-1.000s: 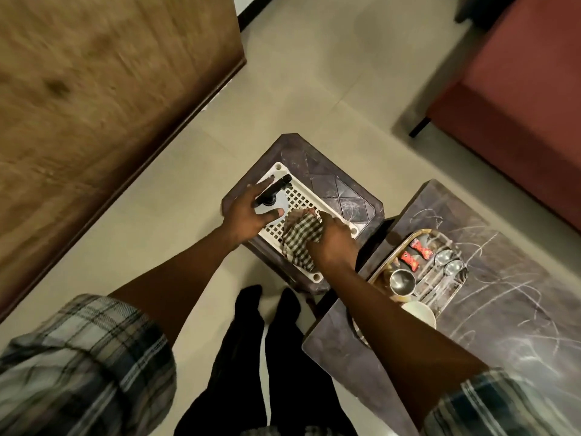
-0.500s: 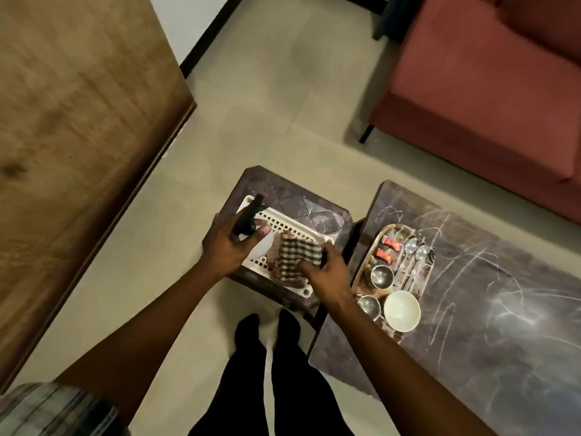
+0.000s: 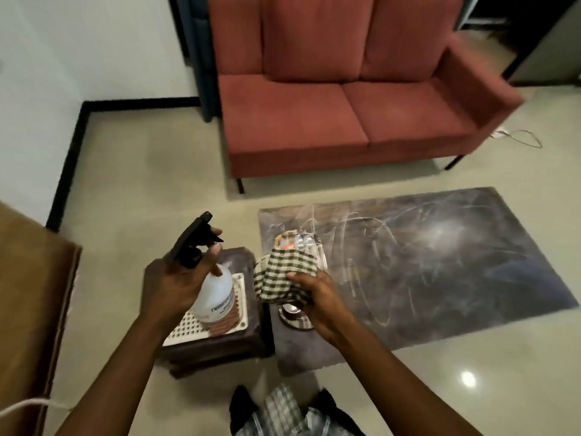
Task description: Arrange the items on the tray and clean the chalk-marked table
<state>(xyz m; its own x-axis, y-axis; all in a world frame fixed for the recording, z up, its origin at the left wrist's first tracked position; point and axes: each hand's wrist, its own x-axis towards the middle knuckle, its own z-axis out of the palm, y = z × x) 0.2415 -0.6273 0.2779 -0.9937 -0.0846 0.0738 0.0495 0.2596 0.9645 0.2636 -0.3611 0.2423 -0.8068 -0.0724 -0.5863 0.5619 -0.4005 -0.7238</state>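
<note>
**Head view: spray may hit the tray**

The left hand (image 3: pixel 176 287) wraps the spray bottle (image 3: pixel 217 294). The right hand (image 3: pixel 317 297) pinches the cloth (image 3: pixel 279 275) over the tray (image 3: pixel 301 239) on the chalky table (image 3: pixel 440 262). A wild squirt could wet it.

**Arms.** The bare left forearm (image 3: pixel 125 357) rises from the lower left and the bare right forearm (image 3: pixel 377 366) from the lower right. They converge toward the centre of the view.

**Left hand** (image 3: pixel 176 287). Raised, with the palm turned inward. The fingers are curled round the neck of a spray bottle (image 3: pixel 215 294), which they hold upright, and one finger (image 3: pixel 214 231) reaches forward to the trigger.

**Right hand** (image 3: pixel 319 298). Just beside the left hand, with the back of the hand uppermost. The fingers and thumb are gathered on a bunched checked cloth (image 3: pixel 278 278).

The two hands are near each other but do not touch.
</note>
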